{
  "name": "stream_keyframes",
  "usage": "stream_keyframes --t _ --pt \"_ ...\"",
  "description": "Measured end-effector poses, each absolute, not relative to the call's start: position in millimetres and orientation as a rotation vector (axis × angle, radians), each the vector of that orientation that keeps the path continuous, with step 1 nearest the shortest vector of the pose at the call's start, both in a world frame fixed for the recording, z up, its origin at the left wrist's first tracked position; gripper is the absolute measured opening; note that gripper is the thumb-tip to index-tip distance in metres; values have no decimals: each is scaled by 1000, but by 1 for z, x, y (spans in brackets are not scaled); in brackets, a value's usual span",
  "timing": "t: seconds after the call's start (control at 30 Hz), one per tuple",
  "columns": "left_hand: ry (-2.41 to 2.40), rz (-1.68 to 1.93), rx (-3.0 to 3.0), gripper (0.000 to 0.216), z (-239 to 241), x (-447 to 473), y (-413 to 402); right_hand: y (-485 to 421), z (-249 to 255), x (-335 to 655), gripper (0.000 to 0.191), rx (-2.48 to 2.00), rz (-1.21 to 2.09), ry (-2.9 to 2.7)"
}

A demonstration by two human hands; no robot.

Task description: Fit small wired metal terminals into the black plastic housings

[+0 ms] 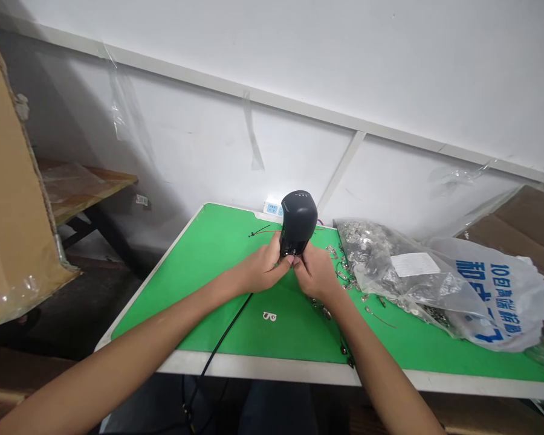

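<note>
A black handheld device (298,228) with a rounded top stands upright near the middle of the green table top (217,284). My left hand (265,267) and my right hand (315,272) meet at its lower front, fingers pinched together against it. Whatever small piece sits between the fingertips is too small to make out. A black cable (229,329) runs from under my left hand down over the table's front edge. A small white metal part (269,316) lies on the green surface just in front of my hands.
A clear plastic bag (390,269) full of small metal parts lies to the right, with loose parts (344,272) spilled beside it. A white bag with blue print (498,296) sits further right. A power strip (272,209) is at the wall. Cardboard (9,193) stands at left.
</note>
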State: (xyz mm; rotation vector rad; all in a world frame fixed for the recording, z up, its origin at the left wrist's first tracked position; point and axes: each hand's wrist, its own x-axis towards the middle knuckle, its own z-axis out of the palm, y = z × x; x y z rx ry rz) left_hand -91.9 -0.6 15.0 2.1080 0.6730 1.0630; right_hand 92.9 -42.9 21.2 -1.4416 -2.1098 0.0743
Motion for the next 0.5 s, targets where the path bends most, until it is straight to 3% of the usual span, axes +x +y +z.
stream_keyframes --t 0.5 --pt "699 1094 2082 27 15 -89 -5 -44 21 91 31 -1467 157 -2118"
